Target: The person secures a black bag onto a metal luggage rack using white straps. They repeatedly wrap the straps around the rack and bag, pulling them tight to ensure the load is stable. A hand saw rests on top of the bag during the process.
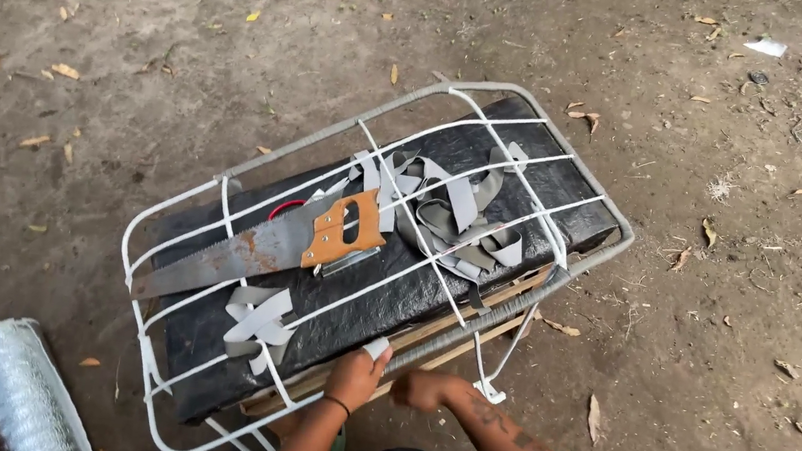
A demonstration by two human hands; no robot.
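At the near edge of the view both forearms reach forward from the bottom; the left hand (pixel 356 377) rests against the near rail of a white wire frame (pixel 141 352), its fingers (pixel 377 352) curled closed around a strip of pale grey strap at that rail; the right hand (pixel 425 389) sits just beside it, touching the same rail from below, its fingers folded under so that I cannot tell whether they grip anything; the right forearm bears dark tattoo marks, and a thin dark band circles the left wrist.

To the lower left, on the ground, lies a roll of silvery wire mesh (pixel 26 384), well apart from the hands.

The wire frame lies over a black padded block (pixel 383 294), which sits on a low wooden bench (pixel 454 332) whose slats show under the near edge; a grey tube runs along that same edge to the right.

On the black block, under the wires, a short folded length of grey strap (pixel 256 320) lies near the left hand; farther on rests a handsaw (pixel 258 245) with a rusty blade and an orange wooden handle, pointing left; just beside the handle, to the right, a loose tangle of grey straps (pixel 452 216) is heaped.

Beyond lies bare earth (pixel 191 40) scattered with dry leaves; a small white scrap (pixel 766 45) lies at the far right.
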